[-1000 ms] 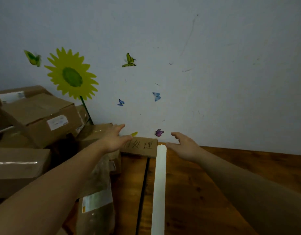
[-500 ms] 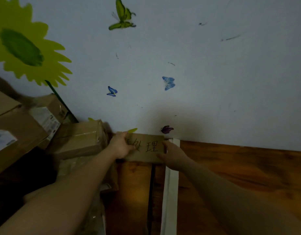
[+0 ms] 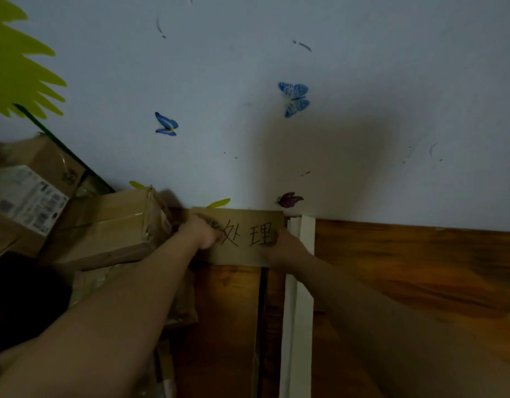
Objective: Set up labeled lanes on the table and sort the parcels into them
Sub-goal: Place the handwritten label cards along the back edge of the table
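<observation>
Presently, the cardboard lane sign [image 3: 245, 255] is held at the far edge of the table [image 3: 406, 268], by the wall. Its left end is gripped by the left hand [image 3: 203, 231] and its right end by the right hand [image 3: 279, 247]. Handwritten "处理" is legible; a preceding character is covered. A white strip [image 3: 298, 311] lies just right. On the parcels [image 3: 110, 225] at left, one barcode label [image 3: 26, 196] is noted, unreadable.

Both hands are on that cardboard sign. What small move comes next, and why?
Probably lean the sign against the wall, then let go: left hand and right hand hold its ends, and it sits beside the white strip.
</observation>
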